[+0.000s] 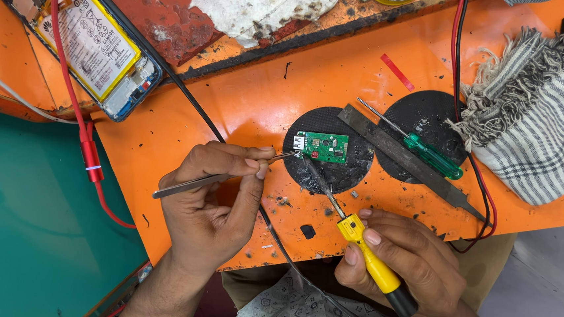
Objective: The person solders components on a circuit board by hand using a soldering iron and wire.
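Board: small green rectangular circuit board (323, 147), long axis left-right, up-right of both hands.
Left hand (209, 203): nearer, pinching thin metal tweezers (218, 178), tips touching board's left end.
Right hand (407, 260): grasping yellow-handled soldering iron (371, 257), tip angled up-left to the same end.

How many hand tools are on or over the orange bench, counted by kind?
Tweezers: 1, in the left hand
Soldering iron: 1, in the right hand
Green screwdriver: 1
Metal file: 1
Total: 4
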